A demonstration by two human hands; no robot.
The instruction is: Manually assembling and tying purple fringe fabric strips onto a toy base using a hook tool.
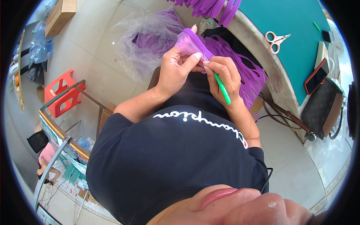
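Observation:
My left hand (173,73) is closed on a soft purple rubber piece (199,43) with a ribbed rim and a translucent, pouch-like part, stretched over the fingers. A fingertip shows beyond its far edge. Close against it on the right, my right hand (227,74) grips a slim tool with a green handle (223,91), pen-like and slanting down toward my body. The tool's tip is hidden by my fingers at the purple piece. Past my right hand, a heap of purple rubber strips (248,71) lies over my lap.
A clear bag of purple pieces (144,39) stands ahead on the floor. On the green-topped table (275,13) at right lie small scissors (275,41) and a phone (316,78). More purple pieces (202,6) hang at its edge. A handbag (320,108) and red stool (62,93) flank me.

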